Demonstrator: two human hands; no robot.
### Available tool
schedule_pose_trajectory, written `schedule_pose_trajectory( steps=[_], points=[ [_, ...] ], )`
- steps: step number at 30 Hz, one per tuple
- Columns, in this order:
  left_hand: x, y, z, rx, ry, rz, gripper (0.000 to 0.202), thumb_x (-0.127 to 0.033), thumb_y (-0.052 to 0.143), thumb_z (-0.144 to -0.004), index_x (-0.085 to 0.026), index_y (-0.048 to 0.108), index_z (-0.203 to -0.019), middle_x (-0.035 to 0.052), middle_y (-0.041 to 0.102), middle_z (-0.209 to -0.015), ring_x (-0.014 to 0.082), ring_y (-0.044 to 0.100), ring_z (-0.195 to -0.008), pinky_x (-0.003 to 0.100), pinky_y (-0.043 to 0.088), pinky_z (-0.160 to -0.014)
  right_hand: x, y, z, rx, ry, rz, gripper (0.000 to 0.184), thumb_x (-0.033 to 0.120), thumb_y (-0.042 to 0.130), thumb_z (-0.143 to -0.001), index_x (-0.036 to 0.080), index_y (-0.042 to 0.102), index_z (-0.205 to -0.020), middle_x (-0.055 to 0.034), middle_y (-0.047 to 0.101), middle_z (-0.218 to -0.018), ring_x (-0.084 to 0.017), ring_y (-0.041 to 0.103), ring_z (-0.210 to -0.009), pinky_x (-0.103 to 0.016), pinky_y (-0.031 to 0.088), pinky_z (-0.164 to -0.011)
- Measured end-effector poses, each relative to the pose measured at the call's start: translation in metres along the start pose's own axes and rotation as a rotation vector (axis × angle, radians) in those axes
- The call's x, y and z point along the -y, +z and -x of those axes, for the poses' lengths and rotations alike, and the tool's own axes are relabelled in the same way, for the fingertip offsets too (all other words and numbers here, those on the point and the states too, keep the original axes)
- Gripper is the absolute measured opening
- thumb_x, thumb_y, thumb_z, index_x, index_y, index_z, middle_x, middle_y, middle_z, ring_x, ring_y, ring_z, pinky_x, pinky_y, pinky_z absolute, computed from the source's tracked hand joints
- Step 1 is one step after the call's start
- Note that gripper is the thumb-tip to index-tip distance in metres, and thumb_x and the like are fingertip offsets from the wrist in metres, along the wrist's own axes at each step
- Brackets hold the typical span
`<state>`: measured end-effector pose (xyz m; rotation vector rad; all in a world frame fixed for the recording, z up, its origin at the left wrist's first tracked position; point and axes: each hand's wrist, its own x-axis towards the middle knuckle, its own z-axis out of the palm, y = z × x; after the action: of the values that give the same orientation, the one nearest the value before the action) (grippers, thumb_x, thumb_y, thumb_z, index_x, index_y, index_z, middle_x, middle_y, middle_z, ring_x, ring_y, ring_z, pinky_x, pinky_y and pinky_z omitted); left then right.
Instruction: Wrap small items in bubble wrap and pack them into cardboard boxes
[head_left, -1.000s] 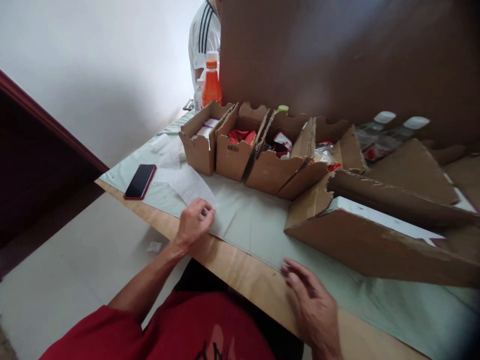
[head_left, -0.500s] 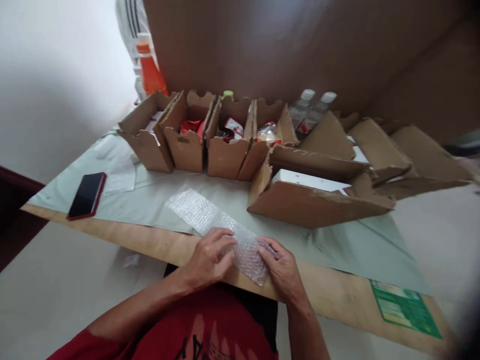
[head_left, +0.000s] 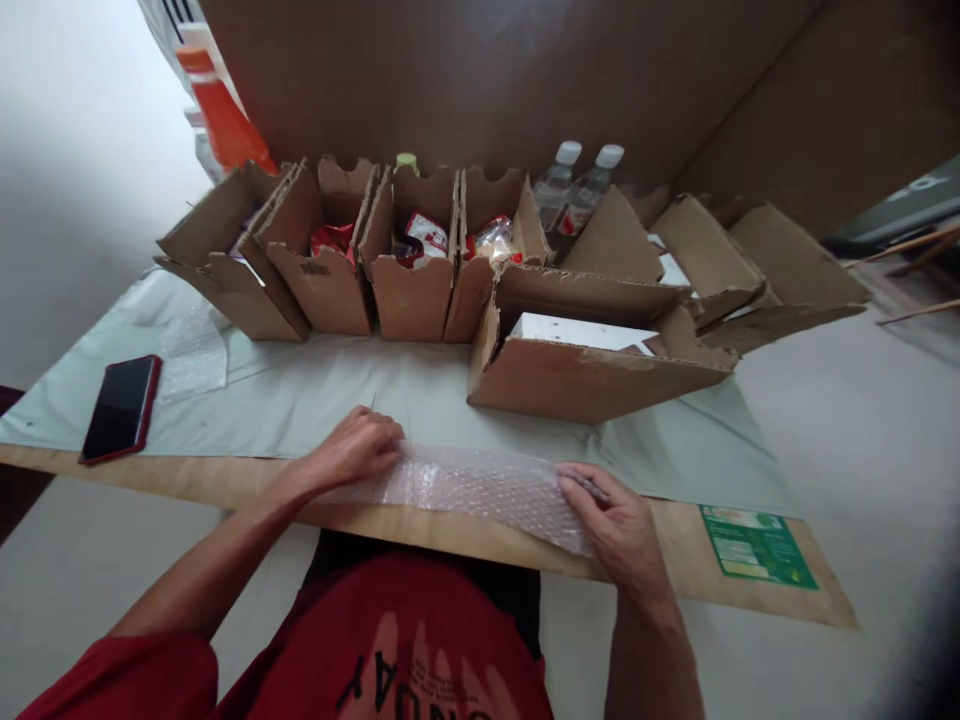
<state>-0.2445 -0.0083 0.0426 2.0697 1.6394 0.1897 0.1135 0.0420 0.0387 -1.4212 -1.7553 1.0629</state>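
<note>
A long strip of clear bubble wrap [head_left: 480, 490] lies along the front edge of the table, stretched sideways between my hands. My left hand [head_left: 360, 447] is closed on its upper edge toward the left, and the strip's left end runs on beneath that wrist. At the right end, my right hand [head_left: 619, 520] pinches the wrap between thumb and fingers. A thin greyish, stick-like thing [head_left: 589, 487] shows between those fingers; whether it is a separate object or a rolled edge of the wrap, I cannot tell.
Several open cardboard bins [head_left: 412, 295] stand in a row behind, holding packets. A nearer cardboard bin [head_left: 600, 385] holds a white box [head_left: 581, 330]. A phone [head_left: 120, 408] and more bubble wrap [head_left: 193, 350] lie left, a green printed sheet [head_left: 757, 547] right. Bottles [head_left: 589, 190] stand behind.
The bubble wrap has turned from a slant to nearly level along the table edge. My left hand has moved left and up along it; my right hand has moved right. The view has shifted.
</note>
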Motion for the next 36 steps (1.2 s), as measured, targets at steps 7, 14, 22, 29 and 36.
schedule_pose_trajectory(
  steps=[7, 14, 22, 29, 36],
  points=[
    [0.028, -0.027, 0.034, -0.005, -0.211, 0.109, 0.022, -0.030, 0.048, -0.088, -0.019, 0.068, -0.086, 0.0004, 0.068, -0.075, 0.0175, 0.062, -0.068, 0.028, 0.043, -0.063, -0.022, -0.008, -0.010, -0.187, 0.028, 0.084, 0.034, 0.049, 0.066, -0.083, 0.018, 0.077, -0.092, -0.0063, 0.077, -0.082, -0.021, 0.069, -0.072, -0.031, 0.056, -0.067],
    [0.026, -0.016, 0.022, -0.313, -0.355, 0.000, 0.041, -0.029, 0.057, -0.085, -0.018, 0.066, -0.124, 0.0089, 0.071, -0.101, 0.0270, 0.069, -0.092, 0.039, 0.055, -0.083, -0.046, 0.000, -0.023, -0.387, -0.128, 0.347, 0.047, 0.048, 0.060, -0.090, 0.015, 0.070, -0.121, -0.0165, 0.073, -0.118, -0.031, 0.067, -0.108, -0.051, 0.053, -0.097],
    [-0.035, 0.057, 0.007, -0.385, 0.164, -0.151, 0.056, -0.029, 0.051, -0.099, -0.012, 0.043, -0.152, 0.0209, 0.046, -0.160, 0.0329, 0.040, -0.151, 0.050, 0.036, -0.122, 0.001, 0.096, -0.004, 0.009, -0.466, 0.561, 0.040, 0.023, 0.043, -0.102, 0.020, 0.063, -0.137, -0.0145, 0.061, -0.147, -0.030, 0.054, -0.137, -0.051, 0.042, -0.113],
    [-0.029, 0.076, 0.010, -0.239, 0.042, -0.295, 0.058, -0.038, 0.049, -0.103, -0.014, 0.043, -0.155, 0.0181, 0.037, -0.167, 0.0349, 0.030, -0.157, 0.058, 0.018, -0.128, -0.006, 0.106, -0.003, 0.185, -0.505, 0.687, 0.046, 0.028, 0.047, -0.103, 0.016, 0.056, -0.147, -0.0157, 0.054, -0.155, -0.031, 0.045, -0.146, -0.050, 0.038, -0.116],
    [-0.025, 0.073, 0.018, -0.247, 0.035, -0.245, 0.054, -0.037, 0.049, -0.103, -0.019, 0.047, -0.153, 0.0154, 0.040, -0.166, 0.0345, 0.029, -0.157, 0.060, 0.019, -0.128, -0.074, -0.007, 0.012, -0.153, -0.311, 0.838, 0.045, 0.037, 0.040, -0.104, 0.016, 0.063, -0.137, -0.0168, 0.062, -0.146, -0.032, 0.056, -0.135, -0.049, 0.043, -0.107]
  ],
)
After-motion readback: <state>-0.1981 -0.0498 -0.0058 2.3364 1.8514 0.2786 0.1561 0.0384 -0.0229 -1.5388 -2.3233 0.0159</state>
